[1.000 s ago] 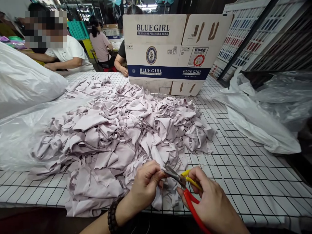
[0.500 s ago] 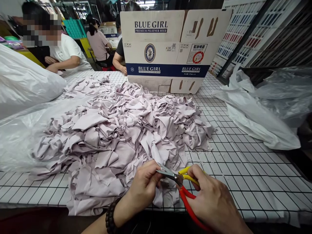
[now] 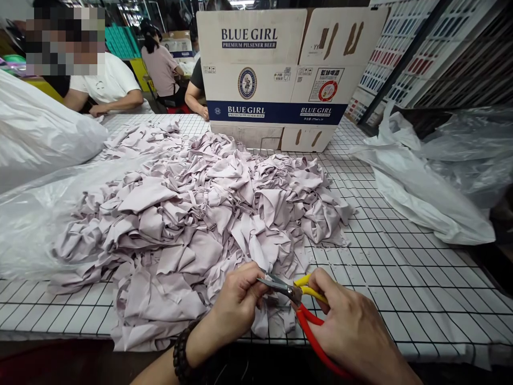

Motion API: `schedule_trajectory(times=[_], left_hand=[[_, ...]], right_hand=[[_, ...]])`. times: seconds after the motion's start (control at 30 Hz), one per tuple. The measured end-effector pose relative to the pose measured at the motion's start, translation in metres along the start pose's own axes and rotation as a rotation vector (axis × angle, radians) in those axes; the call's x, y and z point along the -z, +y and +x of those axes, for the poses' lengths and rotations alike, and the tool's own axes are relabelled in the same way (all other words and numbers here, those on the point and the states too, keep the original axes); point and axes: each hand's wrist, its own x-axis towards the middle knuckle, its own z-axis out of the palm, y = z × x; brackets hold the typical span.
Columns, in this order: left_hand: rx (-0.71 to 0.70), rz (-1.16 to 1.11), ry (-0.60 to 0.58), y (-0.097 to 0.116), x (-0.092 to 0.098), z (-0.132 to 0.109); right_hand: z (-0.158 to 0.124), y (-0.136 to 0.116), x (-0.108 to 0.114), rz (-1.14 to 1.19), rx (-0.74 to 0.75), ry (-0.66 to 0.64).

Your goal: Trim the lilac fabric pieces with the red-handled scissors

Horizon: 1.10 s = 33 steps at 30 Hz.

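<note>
My right hand [image 3: 348, 315] grips a pair of scissors [image 3: 295, 293] with one red and one yellow handle. The blades point left and look nearly closed, their tips at the fingers of my left hand [image 3: 240, 297]. That left hand is closed in a pinch on a piece of pale lilac fabric [image 3: 261, 321], part of which hangs down below the fingers. A dark braided bracelet circles my left wrist. Just beyond both hands spreads a big heap of the same lilac fabric pieces [image 3: 188, 198].
A white BLUE GIRL carton [image 3: 256, 59] stands behind the heap. Plastic bags lie at the left [image 3: 44, 128] and right [image 3: 425, 182] of the grid-patterned table [image 3: 401, 289]. Across the table sits a person in a white shirt [image 3: 108, 80]; other people are further back.
The scissor blades have come closer together at my left fingertips. Both hands stay almost in place. The person in white across the table has shifted their arms.
</note>
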Motion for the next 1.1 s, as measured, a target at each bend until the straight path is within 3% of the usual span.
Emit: schedule_trajectory(times=[0.17,0.5,1.1], left_hand=[[0.053,-0.051,-0.014,-0.0014,0.0001,0.0004],[0.072,-0.076,-0.034,-0.0016,0.0,0.0006],[0.085,-0.188,-0.075,-0.0005,0.0016,-0.0014]], right_hand=[[0.0001,-0.0005,-0.0003,0.009,0.021,-0.014],[-0.0015,0.0037,-0.0045,-0.008,0.091,0.096],[-0.002,0.0068,-0.0077,0.023,0.063,0.023]])
